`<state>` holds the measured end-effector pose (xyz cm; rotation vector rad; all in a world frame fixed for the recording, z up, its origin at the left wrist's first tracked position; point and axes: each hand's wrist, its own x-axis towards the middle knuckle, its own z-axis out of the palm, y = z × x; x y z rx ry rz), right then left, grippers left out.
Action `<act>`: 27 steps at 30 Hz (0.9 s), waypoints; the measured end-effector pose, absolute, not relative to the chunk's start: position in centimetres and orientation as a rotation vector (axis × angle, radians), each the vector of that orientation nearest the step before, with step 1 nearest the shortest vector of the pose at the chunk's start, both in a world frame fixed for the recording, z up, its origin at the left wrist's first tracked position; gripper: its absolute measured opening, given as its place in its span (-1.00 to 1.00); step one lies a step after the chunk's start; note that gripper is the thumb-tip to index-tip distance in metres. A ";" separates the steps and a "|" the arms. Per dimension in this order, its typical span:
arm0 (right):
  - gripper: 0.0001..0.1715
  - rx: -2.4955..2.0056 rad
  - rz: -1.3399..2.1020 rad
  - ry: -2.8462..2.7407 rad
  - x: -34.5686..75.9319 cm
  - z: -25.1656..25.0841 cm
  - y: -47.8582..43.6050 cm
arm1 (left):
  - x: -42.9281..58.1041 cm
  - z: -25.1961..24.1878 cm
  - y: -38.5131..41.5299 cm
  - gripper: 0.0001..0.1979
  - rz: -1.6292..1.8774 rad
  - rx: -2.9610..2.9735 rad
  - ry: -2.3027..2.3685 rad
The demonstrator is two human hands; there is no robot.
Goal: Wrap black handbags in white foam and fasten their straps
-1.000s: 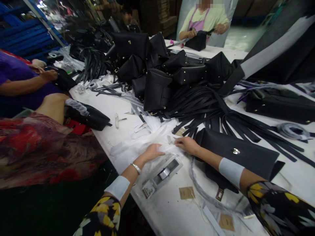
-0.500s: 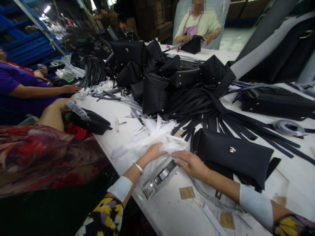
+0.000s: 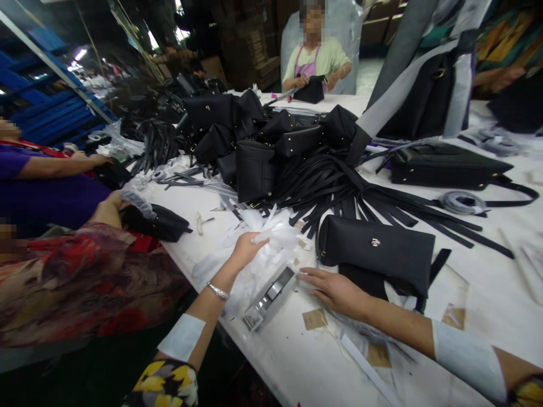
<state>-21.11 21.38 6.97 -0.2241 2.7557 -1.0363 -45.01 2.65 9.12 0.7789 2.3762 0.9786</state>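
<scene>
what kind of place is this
Probably a bag workshop or factory: black bags are heaped on a white table, loose black straps fan out beside them, and a person across the table holds another bag.

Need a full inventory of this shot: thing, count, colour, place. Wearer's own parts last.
Smooth worktop table: one, white, centre
Thin sheer sheets: loose pile, white, by left hand
Oblong metallic tape dispenser: one, grey, between hands
Flap handbag with metal clasp: one, black, beyond right hand
Heaped boxy handbags: several, black, mid-table
Long flat straps: many, black, before heap
Wrapped coil: one, greyish, right
Square card tag: one, brown, near right hand
Co-workers: at least four, mixed clothing, around table
Background: blurred, uncounted
Left hand: one, bare, at sheets
Right hand: one, bare, fingers spread beside dispenser
</scene>
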 end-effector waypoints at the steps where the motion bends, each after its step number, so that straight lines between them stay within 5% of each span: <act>1: -0.45 -0.234 -1.020 2.749 -20.2 7.4 21.7 | -44.5 10.0 2.3 -0.61 1.016 0.771 2.355; 8: -0.48 -0.210 -0.994 2.762 -11.8 10.5 23.9 | -36.3 12.8 -1.5 -0.53 1.050 0.724 2.209; 17: -0.44 -0.136 -0.977 2.721 -2.2 13.3 25.7 | -21.7 6.0 -3.8 -0.68 0.805 0.596 2.217; 23: -0.32 -0.114 -0.930 2.813 0.9 13.9 26.6 | -21.5 4.8 -3.8 -0.23 0.644 0.643 2.353; 27: -0.30 -0.123 -0.882 2.882 2.7 13.8 27.6 | -25.2 8.4 -2.0 -0.61 0.609 0.809 2.420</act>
